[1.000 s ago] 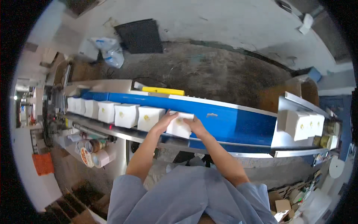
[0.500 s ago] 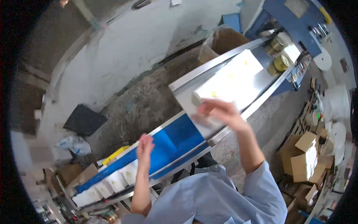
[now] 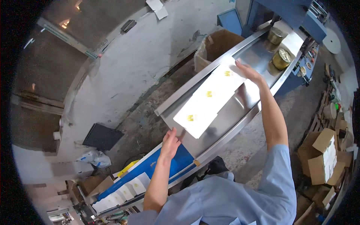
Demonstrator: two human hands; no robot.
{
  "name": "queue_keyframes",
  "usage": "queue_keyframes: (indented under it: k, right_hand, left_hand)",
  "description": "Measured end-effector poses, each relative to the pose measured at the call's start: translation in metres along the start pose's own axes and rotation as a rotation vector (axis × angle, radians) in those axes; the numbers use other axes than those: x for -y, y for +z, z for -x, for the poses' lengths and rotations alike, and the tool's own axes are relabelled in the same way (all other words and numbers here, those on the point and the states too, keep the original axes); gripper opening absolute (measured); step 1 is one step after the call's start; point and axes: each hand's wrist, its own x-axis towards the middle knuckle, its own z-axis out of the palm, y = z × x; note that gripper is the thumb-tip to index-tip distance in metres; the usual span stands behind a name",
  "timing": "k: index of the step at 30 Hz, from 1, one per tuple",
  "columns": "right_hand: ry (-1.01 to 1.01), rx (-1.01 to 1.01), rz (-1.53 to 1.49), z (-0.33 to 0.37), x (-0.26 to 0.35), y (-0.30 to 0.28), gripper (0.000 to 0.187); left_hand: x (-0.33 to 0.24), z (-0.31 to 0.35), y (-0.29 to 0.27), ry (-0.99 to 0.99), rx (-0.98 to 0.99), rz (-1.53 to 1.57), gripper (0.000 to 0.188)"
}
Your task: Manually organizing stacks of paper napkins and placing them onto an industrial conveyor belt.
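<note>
A row of white flat packs with small yellow prints (image 3: 209,94) lies along a bare metal chute (image 3: 227,119). My right hand (image 3: 250,72) rests at the row's far upper end, fingers stretched against the edge of the last pack. By the near lower end, my left hand (image 3: 170,144) is above the joint between chute and blue conveyor belt (image 3: 180,157). Its fingers are loosely bent and apart, pointing toward the lowest pack, with nothing in them. More white packs (image 3: 125,192) stand in a line on the belt at the lower left.
Two metal cans (image 3: 281,59) stand at the chute's upper end beside a blue machine (image 3: 285,17). A lined bin (image 3: 219,47) is behind the chute. At the right, an open cardboard box (image 3: 318,159) holds white items. A black panel (image 3: 102,137) leans by the wall.
My right hand has moved up and right from the row's lower end to its far end. The packs now lie farther down the chute. My left hand has come up toward them.
</note>
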Motion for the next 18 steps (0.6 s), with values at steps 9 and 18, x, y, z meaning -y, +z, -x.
queue_keyframes:
  k: [9, 18]
  right_hand:
    - [-0.039, -0.060, 0.128, 0.093, 0.053, 0.093, 0.087]
    - [-0.336, 0.150, -0.219, 0.231, 0.089, 0.356, 0.062]
  left_hand:
    - [-0.009, 0.022, -0.047, 0.099, -0.083, 0.017, 0.055]
    - [-0.021, 0.124, -0.173, 0.063, -0.022, 0.098, 0.049]
